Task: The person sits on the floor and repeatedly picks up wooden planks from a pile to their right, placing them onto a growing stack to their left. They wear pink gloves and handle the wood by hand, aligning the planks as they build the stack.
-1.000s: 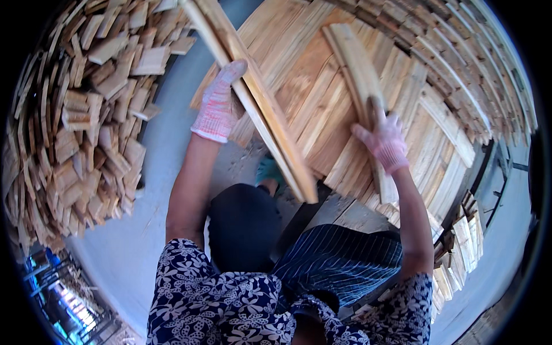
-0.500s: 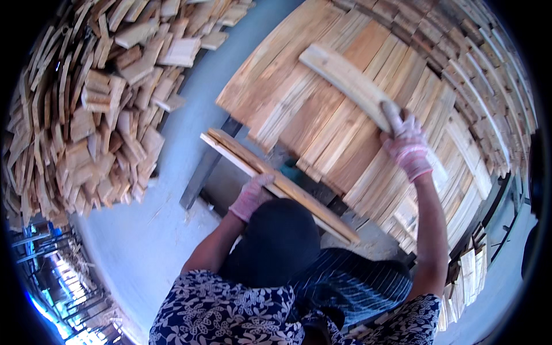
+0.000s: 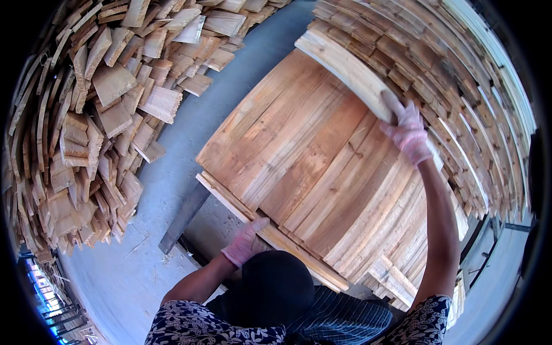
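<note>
Both of my hands wear pale pink work gloves. My right hand (image 3: 407, 127) is closed around a long pale plank (image 3: 347, 66), which lies along the far ends of a row of boards (image 3: 313, 144). These boards lie side by side, their grain running from near to far. At their near ends, my left hand (image 3: 246, 244) grips a narrower wooden plank (image 3: 302, 256), its fingers over the upper edge. That near plank sits against the board ends or very close to them. The underside of each grip is hidden.
To the left rises a large heap of short wooden offcuts (image 3: 115, 118). Behind the boards and to the right stand stacked planks (image 3: 414, 57). A dark table leg or beam (image 3: 185, 215) juts out at the left, over the grey floor (image 3: 138, 244). Smaller wood strips (image 3: 394, 276) lie at the near right.
The right hand has moved its plank from across the top of the boards to their far ends. The gap between the near plank and the boards has closed; the boards look more evenly lined up.
</note>
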The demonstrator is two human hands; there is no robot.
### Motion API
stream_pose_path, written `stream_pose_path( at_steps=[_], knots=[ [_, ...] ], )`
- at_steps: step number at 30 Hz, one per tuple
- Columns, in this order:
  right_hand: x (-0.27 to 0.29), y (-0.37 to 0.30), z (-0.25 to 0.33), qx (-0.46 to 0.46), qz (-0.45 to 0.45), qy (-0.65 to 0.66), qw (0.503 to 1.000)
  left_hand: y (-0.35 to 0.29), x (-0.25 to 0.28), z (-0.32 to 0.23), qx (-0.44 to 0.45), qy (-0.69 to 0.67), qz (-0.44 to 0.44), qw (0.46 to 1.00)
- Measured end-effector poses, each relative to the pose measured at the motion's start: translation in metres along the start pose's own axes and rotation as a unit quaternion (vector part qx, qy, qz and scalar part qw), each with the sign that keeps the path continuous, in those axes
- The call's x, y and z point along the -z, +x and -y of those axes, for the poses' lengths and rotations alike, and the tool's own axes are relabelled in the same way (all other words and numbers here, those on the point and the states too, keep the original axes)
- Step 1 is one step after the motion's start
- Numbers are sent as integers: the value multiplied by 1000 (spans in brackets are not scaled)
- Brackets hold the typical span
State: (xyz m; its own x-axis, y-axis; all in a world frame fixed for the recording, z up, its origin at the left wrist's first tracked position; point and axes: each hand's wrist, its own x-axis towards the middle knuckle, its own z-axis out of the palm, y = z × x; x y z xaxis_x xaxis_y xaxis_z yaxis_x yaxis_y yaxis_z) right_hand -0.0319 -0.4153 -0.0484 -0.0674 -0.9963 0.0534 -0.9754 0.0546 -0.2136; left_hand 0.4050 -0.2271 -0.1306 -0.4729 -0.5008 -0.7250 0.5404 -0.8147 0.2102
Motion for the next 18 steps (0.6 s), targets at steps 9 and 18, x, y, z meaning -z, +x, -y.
stream_pose_path(
  at_steps=[9,18],
  knots=[
    [-45,87,13,-12,130,-30,991,-5,14,-7,51,36,-50,997],
    [-31,74,14,-15,151,-33,988,-15,-1,-22,-62,43,-36,996]
  ],
)
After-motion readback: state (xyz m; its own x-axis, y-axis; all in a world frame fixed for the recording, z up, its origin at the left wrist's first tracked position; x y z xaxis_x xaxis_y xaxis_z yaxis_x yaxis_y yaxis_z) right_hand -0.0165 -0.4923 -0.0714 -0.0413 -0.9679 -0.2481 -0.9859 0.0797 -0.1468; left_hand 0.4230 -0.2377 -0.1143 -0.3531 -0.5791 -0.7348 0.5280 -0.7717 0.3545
